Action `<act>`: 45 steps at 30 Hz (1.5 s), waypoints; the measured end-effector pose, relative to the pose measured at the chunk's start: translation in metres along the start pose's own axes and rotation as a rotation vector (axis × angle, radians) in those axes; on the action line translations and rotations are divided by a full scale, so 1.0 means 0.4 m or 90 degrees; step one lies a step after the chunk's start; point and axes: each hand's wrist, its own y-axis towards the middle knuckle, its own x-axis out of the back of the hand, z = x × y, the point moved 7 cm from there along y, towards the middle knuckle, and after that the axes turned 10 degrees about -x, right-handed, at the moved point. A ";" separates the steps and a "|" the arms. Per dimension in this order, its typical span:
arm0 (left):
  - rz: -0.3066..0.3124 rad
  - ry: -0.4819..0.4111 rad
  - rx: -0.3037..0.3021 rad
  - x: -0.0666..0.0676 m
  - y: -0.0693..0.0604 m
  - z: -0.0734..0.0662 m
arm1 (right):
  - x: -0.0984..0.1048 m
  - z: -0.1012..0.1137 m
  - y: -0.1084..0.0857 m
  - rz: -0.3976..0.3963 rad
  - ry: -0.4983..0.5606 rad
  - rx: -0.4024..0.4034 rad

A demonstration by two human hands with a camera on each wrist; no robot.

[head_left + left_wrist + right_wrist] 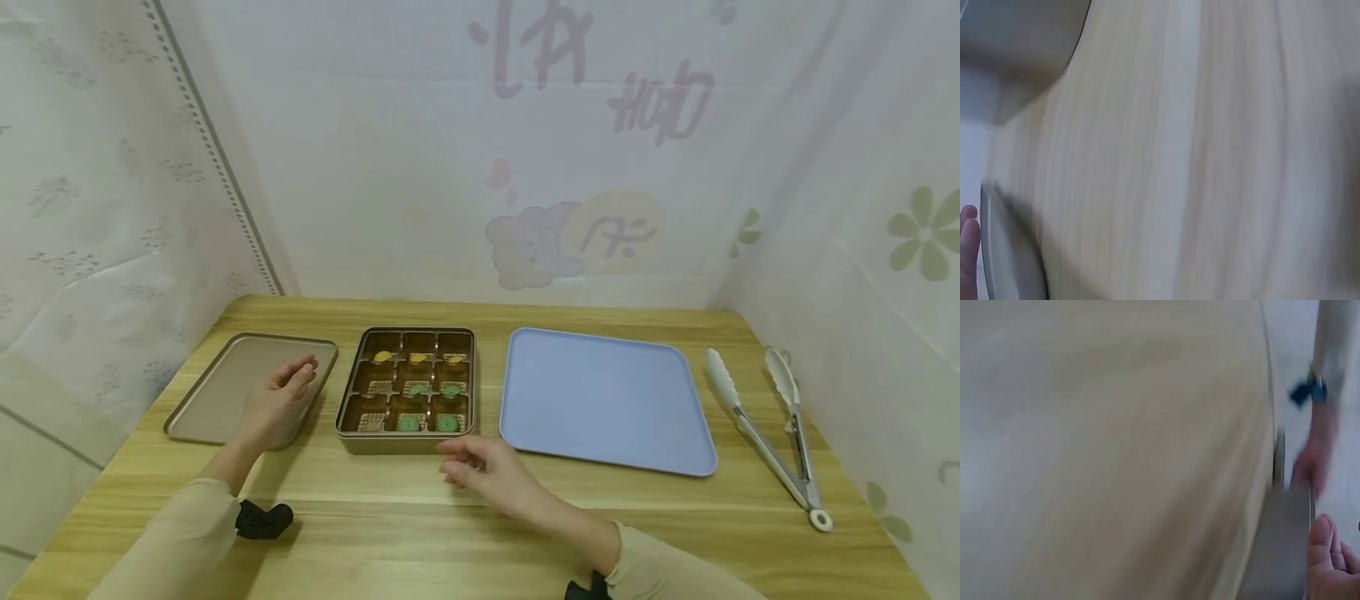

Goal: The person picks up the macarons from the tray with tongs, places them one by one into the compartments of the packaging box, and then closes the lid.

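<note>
My left hand (281, 404) is over the right edge of a flat metal lid (228, 387), its fingers loosely bent and holding nothing visible. In the left wrist view, its fingertips (969, 240) show beside the lid's edge. A rectangular tin (386, 446) with a brown divided insert stands between the hands. Small yellow pieces (383, 357) sit in its back row; round green pieces (447, 423) lie in the middle and right compartments of the other two rows. At the tin's front right corner is my right hand (495, 475), fingers loosely bent, with nothing visible in them.
A light blue tray (607, 400) lies right of the tin. Farther right, metal tongs (776, 450) with pale tips lie spread on the wooden table (420, 533). Printed curtains (390, 167) surround the table's back and sides.
</note>
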 end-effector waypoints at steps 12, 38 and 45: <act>-0.181 0.088 0.023 0.258 -0.065 0.061 | -0.334 0.031 0.139 0.103 0.300 -0.164; -0.256 0.250 0.221 0.391 -0.103 0.173 | -0.440 0.018 0.314 -0.160 0.497 -0.198; -0.243 0.246 0.213 0.381 -0.085 0.178 | -0.444 0.017 0.326 -0.166 0.521 -0.197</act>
